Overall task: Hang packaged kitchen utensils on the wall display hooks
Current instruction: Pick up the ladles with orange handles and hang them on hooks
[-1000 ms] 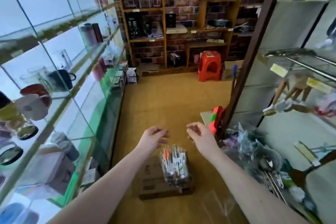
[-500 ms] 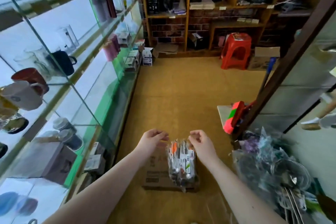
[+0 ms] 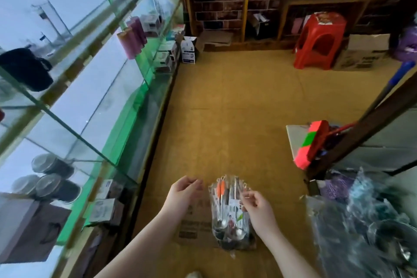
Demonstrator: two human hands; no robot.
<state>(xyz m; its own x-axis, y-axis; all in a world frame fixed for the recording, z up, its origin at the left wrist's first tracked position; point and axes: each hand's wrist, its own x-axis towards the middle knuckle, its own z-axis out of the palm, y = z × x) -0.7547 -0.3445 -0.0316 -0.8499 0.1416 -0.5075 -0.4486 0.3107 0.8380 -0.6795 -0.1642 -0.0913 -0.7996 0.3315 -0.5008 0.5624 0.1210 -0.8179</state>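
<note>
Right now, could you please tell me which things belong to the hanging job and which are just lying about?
Job: packaged ladles, pile of packaged utensils, left hand, right hand.
Lying about: red stool, black mug, pink flasks.

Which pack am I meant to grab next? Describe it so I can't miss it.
Look at the brown floor right of the glass shelves: a flat cardboard box lies there. On it lies the bundle of packaged ladles, against the right hand; clear bags, steel bowls, one orange handle, apart from the crumpled bag heap further right.
</note>
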